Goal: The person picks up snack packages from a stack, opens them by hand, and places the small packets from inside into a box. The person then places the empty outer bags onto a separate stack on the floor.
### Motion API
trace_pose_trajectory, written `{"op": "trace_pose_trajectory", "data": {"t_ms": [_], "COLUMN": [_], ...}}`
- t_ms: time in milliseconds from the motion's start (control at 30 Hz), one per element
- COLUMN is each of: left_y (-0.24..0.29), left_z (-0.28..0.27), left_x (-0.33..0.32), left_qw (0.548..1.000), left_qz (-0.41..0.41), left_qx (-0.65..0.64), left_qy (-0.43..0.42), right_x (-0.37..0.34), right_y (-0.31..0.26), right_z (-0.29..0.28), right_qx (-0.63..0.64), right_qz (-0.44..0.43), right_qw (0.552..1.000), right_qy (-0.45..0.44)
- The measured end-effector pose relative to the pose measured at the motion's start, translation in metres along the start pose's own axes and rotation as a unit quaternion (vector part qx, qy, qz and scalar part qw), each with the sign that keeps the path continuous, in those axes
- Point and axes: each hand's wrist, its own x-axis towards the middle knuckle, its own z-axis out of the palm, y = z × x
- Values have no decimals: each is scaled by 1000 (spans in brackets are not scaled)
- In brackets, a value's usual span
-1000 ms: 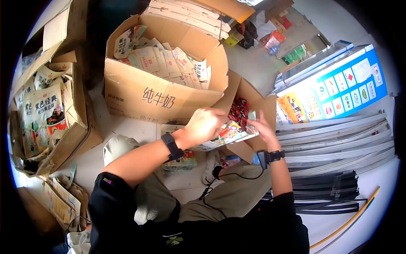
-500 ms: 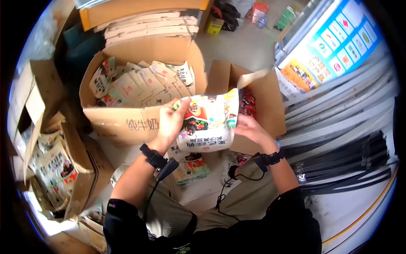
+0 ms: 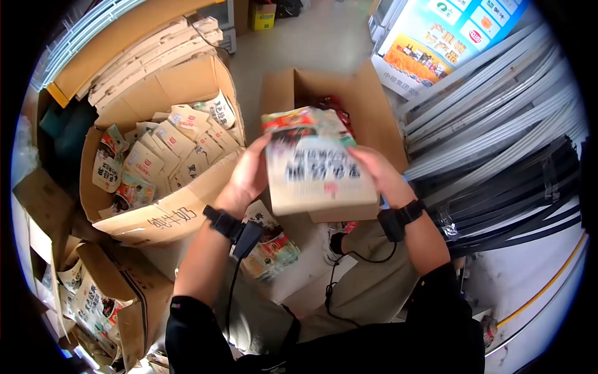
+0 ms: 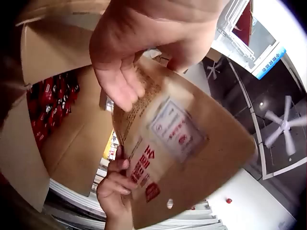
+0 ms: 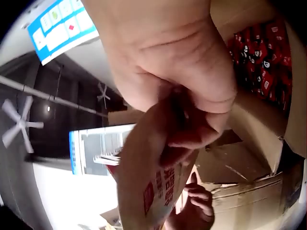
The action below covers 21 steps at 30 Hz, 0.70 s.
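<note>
Kraft-brown paper backs the printed pouch (image 3: 324, 181), which is held up just in front of the open carton (image 3: 377, 115) of red packets (image 4: 53, 103). The left hand (image 3: 249, 171), to the carton's left, pinches one side edge, thumb on one face, fingers bent onto the other. The right hand (image 3: 377, 171), at the carton's near side, pinches the opposite edge. Bare forearms (image 3: 208, 262) reach forward, well apart, towards the carton.

White fans (image 4: 285, 125) hang from a dark ceiling (image 4: 269, 90) over a grey floor (image 3: 324, 38), beside perhaps a white wall (image 4: 244, 195).
</note>
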Motion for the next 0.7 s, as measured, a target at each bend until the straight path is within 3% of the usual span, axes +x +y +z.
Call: {"op": "trace_pose_trajectory", "data": {"t_ms": [33, 100, 133, 200, 233, 300, 367, 433, 467, 533, 567, 633, 667, 700], "left_y": [-5, -11, -18, -27, -28, -27, -27, -26, -27, -25, -23, -22, -20, -20], "left_z": [13, 34, 32, 33, 40, 53, 53, 47, 45, 38, 38, 32, 31, 26], "left_x": [6, 16, 28, 45, 48, 50, 55, 57, 58, 58, 55, 54, 51, 49], "left_qw": [1000, 995, 996, 997, 997, 999, 1000, 998, 999, 1000, 1000, 998, 995, 993], "left_qz": [3, -29, -28, -20, -19, 15, 16, 20, 26, 2, -11, 7, 15, 36], "left_qx": [29, 73, 66, 58, 55, 24, 18, 49, 40, 27, 20, 62, 94, 103], "left_qy": [10, 68, 52, 43, 44, 17, 17, 26, 24, 13, 1, -31, -34, -53], "right_x": [5, -1, 0, 8, 4, -8, -1, 1, -10, -54, -42, -5, -9, -12], "right_y": [0, -12, -13, -12, -19, -29, -25, -24, -22, -44, -42, -37, -36, -33], "right_z": [-12, -33, -45, -70, -59, -42, -62, -51, -47, 48, 21, -52, -36, -28], "right_qx": [64, 168, 168, 324, 322, 308, 310, 107, 67, -12, -10, 130, 87, 89], "right_qz": [-24, 15, 20, -29, -25, -91, -94, -212, -222, -237, -236, -79, -116, -116], "right_qw": [997, 985, 985, 922, 923, 947, 946, 964, 962, 953, 953, 988, 988, 988], "right_qy": [27, -20, -17, -211, -210, 2, -15, 124, 144, 188, 188, -2, 54, 51]}}
